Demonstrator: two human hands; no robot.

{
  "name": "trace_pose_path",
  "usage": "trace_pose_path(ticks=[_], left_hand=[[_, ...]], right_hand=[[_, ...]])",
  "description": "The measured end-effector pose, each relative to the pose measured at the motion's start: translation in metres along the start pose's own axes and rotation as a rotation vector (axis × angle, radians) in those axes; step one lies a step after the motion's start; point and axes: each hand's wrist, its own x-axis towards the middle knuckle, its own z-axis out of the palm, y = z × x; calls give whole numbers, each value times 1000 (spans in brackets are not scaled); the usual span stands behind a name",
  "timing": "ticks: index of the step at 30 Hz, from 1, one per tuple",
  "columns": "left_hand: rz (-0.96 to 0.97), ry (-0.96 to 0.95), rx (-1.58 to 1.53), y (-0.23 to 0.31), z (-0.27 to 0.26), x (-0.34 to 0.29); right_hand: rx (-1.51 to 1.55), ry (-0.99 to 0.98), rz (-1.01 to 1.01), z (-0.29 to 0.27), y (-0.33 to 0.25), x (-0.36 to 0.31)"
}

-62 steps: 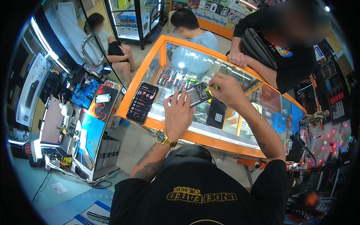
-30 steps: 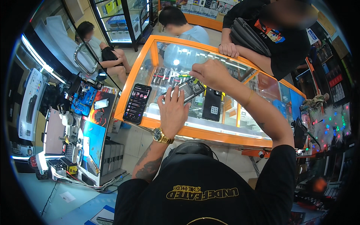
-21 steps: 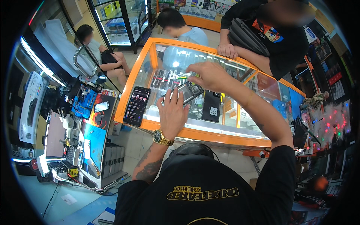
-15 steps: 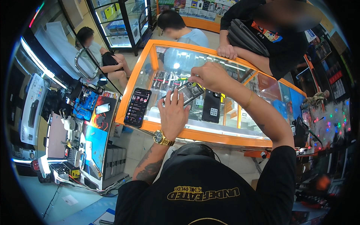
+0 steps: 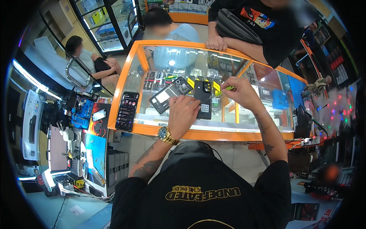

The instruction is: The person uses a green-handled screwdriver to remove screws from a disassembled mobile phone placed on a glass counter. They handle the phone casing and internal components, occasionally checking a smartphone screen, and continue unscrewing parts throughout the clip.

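An opened phone (image 5: 163, 98) lies tilted on the glass counter, its inner frame and a pale battery area showing. Beside it on the right is a black phone back cover (image 5: 204, 98) with a camera block at its top; whether it is only the cover, I cannot tell. My left hand (image 5: 183, 114) rests with fingers stretched out at the opened phone's lower end, fingertips reaching the black cover's left edge. My right hand (image 5: 241, 91), closed in a pinch, holds a slim lime-green tool (image 5: 228, 88) with a thin tip, just right of the cover.
Another phone (image 5: 127, 111) with a lit screen lies on the left of the orange-framed glass counter (image 5: 213, 136). A person's folded hands (image 5: 216, 43) rest on its far edge. Two more people sit beyond. A cluttered workbench (image 5: 95, 152) stands left.
My left hand has slid off the opened phone toward the black cover, uncovering the phone's inside. My right hand has moved right and down with the tool. The view has shifted slightly.
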Motion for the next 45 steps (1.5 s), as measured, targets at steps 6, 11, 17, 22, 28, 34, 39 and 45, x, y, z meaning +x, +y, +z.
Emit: trace_pose_path(ticks=[6,11,17,22,28,34,39,45], left_hand=[[7,-79,87,8,17,16],[44,-129,105,7,20,22],[151,-105,124,-1,28,24],[-2,-8,-160,-5,25,30],[-462,-91,-741,-19,9,40],[-712,-138,-1211,-16,-1,44],[-869,-153,-1681,-16,-17,37],[-897,-99,-1919,-20,-23,27]], right_hand=[[38,49,29,3,12,-11],[105,127,-9,-9,11,-23],[112,162,-49,-13,15,-31],[163,201,-95,-18,10,-31],[148,151,-81,-21,-1,-24],[169,217,-107,-21,-15,-20],[217,294,-239,-22,-31,-19],[288,253,-231,-13,-42,-16]])
